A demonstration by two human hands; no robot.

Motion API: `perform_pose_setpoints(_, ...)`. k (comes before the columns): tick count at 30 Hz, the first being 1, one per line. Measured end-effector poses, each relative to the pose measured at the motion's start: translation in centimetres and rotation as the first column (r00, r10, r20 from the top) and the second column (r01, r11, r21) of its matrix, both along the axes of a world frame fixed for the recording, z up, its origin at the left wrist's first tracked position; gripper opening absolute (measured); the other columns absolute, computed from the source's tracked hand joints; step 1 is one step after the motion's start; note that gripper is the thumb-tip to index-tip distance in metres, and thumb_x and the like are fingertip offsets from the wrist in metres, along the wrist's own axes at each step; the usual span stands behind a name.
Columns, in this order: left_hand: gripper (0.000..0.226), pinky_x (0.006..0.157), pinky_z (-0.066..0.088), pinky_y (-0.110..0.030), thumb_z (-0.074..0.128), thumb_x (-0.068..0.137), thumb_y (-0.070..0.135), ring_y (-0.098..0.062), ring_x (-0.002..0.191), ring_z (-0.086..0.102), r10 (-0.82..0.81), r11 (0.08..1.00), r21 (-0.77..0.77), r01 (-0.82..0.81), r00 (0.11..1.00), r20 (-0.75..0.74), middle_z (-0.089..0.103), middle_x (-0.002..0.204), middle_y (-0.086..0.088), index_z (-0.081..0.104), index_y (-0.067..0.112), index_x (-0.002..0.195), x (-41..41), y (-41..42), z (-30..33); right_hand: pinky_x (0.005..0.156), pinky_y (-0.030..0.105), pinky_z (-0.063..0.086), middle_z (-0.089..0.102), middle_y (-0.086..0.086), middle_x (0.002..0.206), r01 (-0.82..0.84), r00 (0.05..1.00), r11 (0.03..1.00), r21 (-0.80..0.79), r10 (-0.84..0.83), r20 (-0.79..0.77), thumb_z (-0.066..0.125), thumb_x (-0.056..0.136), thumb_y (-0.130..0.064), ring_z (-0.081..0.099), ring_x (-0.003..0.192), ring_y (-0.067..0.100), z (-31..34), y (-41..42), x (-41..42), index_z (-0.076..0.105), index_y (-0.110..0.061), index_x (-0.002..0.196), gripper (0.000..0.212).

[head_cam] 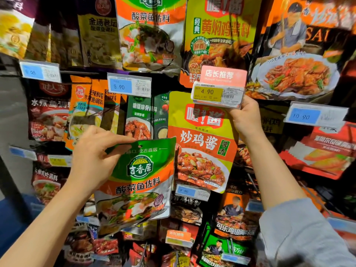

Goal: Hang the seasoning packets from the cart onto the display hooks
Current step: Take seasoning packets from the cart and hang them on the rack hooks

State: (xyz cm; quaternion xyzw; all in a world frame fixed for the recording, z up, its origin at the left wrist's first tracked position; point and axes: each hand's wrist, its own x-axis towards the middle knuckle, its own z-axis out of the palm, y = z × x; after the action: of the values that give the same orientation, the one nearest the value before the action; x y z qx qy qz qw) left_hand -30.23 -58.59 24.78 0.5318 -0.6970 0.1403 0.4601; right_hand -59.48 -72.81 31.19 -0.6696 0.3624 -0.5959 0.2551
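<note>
A: What fills the view?
B: A display wall [11,105] of hanging seasoning packets, price tags clipped at the hook ends.
A: And the packet being stocked?
B: A green-and-orange packet [138,182] held up in front of the rows, below a hanging matching packet [148,33]. The left hand [92,155] pinches its top edge beside the hang hole.
A: The other hand?
B: The right hand [244,116], fingers curled, grips the yellow 4.90 price tag [217,94], above the yellow-and-orange packet [202,143]

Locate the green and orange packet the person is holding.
Head view, lower centre: the green and orange packet hangs from the left hand, left of the yellow chicken-sauce packet and below the 5.90 price tag.
</note>
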Motion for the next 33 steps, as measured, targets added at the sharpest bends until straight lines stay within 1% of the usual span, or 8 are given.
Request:
perform_pose_setpoints(6,0.021,0.062,0.029,-0.026,0.077,0.076,0.004,-0.014,0.077,0.040,0.027,0.999,-0.019,-0.027,1.000,-0.008,0.059,0.073,0.011,0.076,0.016,0.093,-0.5,-0.4,0.5,0.067,0.018,0.054,0.066,-0.006,0.097,-0.021,1.000,0.999,0.032,0.021,0.013,0.062,0.085,0.004,0.065,0.084,0.000,-0.1,0.0,0.1,0.063,-0.015,0.109,0.030)
perform_pose_setpoints(10,0.019,0.062,0.030,-0.022,0.067,0.077,0.018,-0.012,0.077,0.040,-0.005,0.999,-0.038,0.004,1.000,-0.022,0.058,0.074,0.014,0.076,0.017,0.093,-0.6,-0.7,0.4,0.070,0.019,0.053,0.066,-0.005,0.099,0.038,0.999,0.999,0.016,-0.039,0.029,0.062,0.087,0.001,0.064,0.088,0.007,-0.9,0.4,0.2,0.063,-0.021,0.106,0.029)
perform_pose_setpoints(13,0.020,0.068,0.029,-0.008,0.065,0.076,0.020,-0.012,0.078,0.040,-0.009,0.999,-0.031,0.008,0.999,-0.036,0.060,0.076,0.012,0.076,0.017,0.093,-0.6,-0.9,0.2,0.063,0.017,0.051,0.067,-0.007,0.095,0.011,0.997,0.998,0.057,-0.015,0.073,0.061,0.087,0.000,0.065,0.079,0.002,-0.9,0.6,0.3,0.063,-0.021,0.103,0.027)
perform_pose_setpoints(18,0.020,0.073,0.030,-0.005,0.066,0.076,0.019,-0.014,0.079,0.042,-0.008,0.999,-0.052,0.005,0.999,-0.047,0.061,0.078,0.011,0.076,0.016,0.094,-0.4,-1.2,-0.3,0.064,0.021,0.052,0.067,-0.006,0.094,-0.018,0.998,0.995,0.095,0.012,0.066,0.059,0.088,0.002,0.066,0.078,0.006,-0.8,0.8,0.3,0.063,-0.016,0.104,0.025)
perform_pose_setpoints(22,0.019,0.070,0.029,-0.010,0.066,0.078,0.019,-0.019,0.080,0.045,-0.017,0.997,-0.080,0.012,0.998,-0.057,0.065,0.079,0.006,0.076,0.015,0.095,-0.4,-1.3,-0.7,0.062,0.024,0.055,0.071,-0.013,0.078,-0.030,0.997,0.992,0.120,0.022,0.072,0.060,0.086,0.002,0.067,0.068,0.005,-1.2,1.3,0.5,0.063,-0.021,0.091,0.024)
perform_pose_setpoints(25,0.019,0.065,0.030,-0.029,0.066,0.079,0.016,-0.024,0.081,0.046,-0.031,0.995,-0.101,0.024,0.998,-0.063,0.066,0.080,0.003,0.075,0.016,0.095,-0.8,-1.6,-1.2,0.061,0.025,0.054,0.072,-0.014,0.073,-0.028,0.997,0.993,0.112,0.020,0.074,0.060,0.086,0.001,0.068,0.066,0.007,-1.1,1.5,0.3,0.064,-0.022,0.090,0.024)
perform_pose_setpoints(30,0.020,0.066,0.026,-0.029,0.067,0.079,0.016,-0.026,0.082,0.048,-0.032,0.992,-0.121,0.023,0.997,-0.074,0.069,0.084,-0.001,0.076,0.015,0.097,-1.3,-2.3,-2.0,0.071,0.032,0.056,0.073,-0.012,0.081,-0.005,0.999,0.998,0.070,0.002,0.047,0.062,0.086,-0.002,0.069,0.077,0.014,-0.9,1.4,-0.1,0.066,-0.025,0.090,0.024)
perform_pose_setpoints(33,0.020,0.066,0.027,-0.028,0.067,0.080,0.017,-0.028,0.083,0.049,-0.030,0.989,-0.144,0.019,0.997,-0.077,0.064,0.086,0.008,0.075,0.015,0.098,-1.5,-2.5,-2.1,0.068,0.029,0.056,0.072,-0.013,0.079,-0.020,0.997,0.998,0.055,0.016,0.069,0.061,0.086,0.001,0.069,0.076,0.012,-0.6,0.9,0.1,0.065,-0.024,0.091,0.025)
